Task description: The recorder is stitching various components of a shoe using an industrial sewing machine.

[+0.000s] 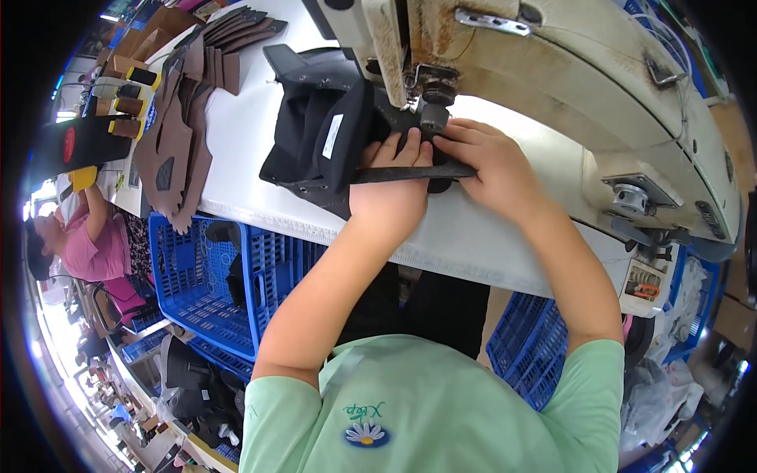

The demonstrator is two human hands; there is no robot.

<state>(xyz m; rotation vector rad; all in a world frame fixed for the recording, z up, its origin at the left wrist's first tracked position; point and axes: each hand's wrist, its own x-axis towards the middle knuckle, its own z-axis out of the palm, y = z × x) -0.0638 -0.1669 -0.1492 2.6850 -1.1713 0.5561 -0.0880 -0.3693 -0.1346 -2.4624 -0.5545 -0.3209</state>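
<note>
Head view, left hand (390,193), right hand (481,162) pressing black fabric (323,138)

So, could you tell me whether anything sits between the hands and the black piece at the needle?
Nothing visible does. The left hand and right hand both press directly on the black piece, right beside the presser foot of the sewing machine.
</note>
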